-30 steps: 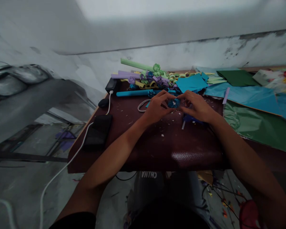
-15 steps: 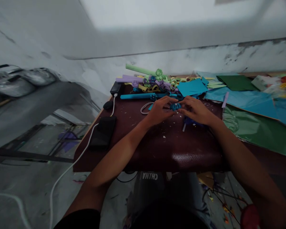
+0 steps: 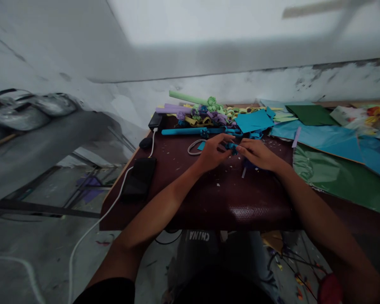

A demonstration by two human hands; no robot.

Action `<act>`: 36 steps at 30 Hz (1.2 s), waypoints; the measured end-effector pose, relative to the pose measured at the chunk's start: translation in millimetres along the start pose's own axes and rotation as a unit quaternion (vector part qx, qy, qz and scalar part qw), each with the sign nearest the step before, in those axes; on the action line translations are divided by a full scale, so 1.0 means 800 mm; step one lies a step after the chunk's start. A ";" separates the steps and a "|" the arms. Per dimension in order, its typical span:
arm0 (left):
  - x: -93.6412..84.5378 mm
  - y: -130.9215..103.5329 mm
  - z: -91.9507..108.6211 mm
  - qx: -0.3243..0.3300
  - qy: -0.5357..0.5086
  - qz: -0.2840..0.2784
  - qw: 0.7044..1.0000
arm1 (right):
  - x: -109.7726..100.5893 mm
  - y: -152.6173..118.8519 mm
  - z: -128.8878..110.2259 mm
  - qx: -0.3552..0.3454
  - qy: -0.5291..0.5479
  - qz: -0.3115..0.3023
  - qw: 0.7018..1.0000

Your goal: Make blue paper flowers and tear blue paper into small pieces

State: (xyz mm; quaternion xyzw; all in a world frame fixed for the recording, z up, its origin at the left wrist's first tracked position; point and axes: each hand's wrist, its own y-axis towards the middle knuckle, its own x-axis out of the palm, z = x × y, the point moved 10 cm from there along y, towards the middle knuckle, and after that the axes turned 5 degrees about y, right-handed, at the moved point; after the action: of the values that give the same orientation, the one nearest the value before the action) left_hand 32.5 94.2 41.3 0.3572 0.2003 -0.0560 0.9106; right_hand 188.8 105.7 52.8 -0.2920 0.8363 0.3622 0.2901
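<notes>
Wall (image 3: 209,46) across the far side; its base line sits lower in view than one second ago, and everything in front of it has dropped likewise, so the view has shifted. Dark red table (image 3: 183,198): no visible change on its top apart from the work at the hands. Green sheet (image 3: 348,177) at right, blue sheet (image 3: 316,137) just beyond it, both lying as before. Heap of paper strips (image 3: 221,116) at the far side, unchanged. Blue roll (image 3: 183,131) in front of the heap, same place. Black device (image 3: 139,179) at left, cable attached, as before.

Right hand (image 3: 258,153): fingers arched high one second ago, now lower and flatter, thumb nearer to them. Thumb tip touches the flower's right edge; cannot tell whether the fingers pinch it. Left hand (image 3: 212,154): thumb and forefinger closed on the flower's left side, other fingers curled.

Blue strip (image 3: 256,135), mostly covered earlier, now shows beyond the right hand. Blue paper flower (image 3: 232,147) lies between the two hands, above the table's middle; its round face was towards the viewer one second ago, now turned, less face showing. Pale scrap (image 3: 218,184) nearer than the hands, on the table, unmoved
</notes>
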 end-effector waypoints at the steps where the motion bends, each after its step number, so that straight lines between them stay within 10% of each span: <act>1: 0.001 0.000 0.000 0.002 0.002 0.002 1.000 | 0.001 0.000 -0.002 -0.002 0.000 -0.003 1.000; 16: 0.022 -0.007 0.020 0.054 0.226 -0.038 0.972 | -0.006 -0.007 -0.001 0.003 -0.020 0.013 1.000; 36: 0.025 -0.012 -0.031 -0.105 -0.046 -0.075 0.991 | -0.019 -0.009 0.009 0.030 -0.001 0.061 0.998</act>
State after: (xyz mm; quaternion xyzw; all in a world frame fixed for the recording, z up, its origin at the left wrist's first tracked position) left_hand 40.5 104.5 10.4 0.2411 0.1894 -0.1192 0.9444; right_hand 206.1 111.1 56.2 -0.2316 0.8628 0.3539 0.2769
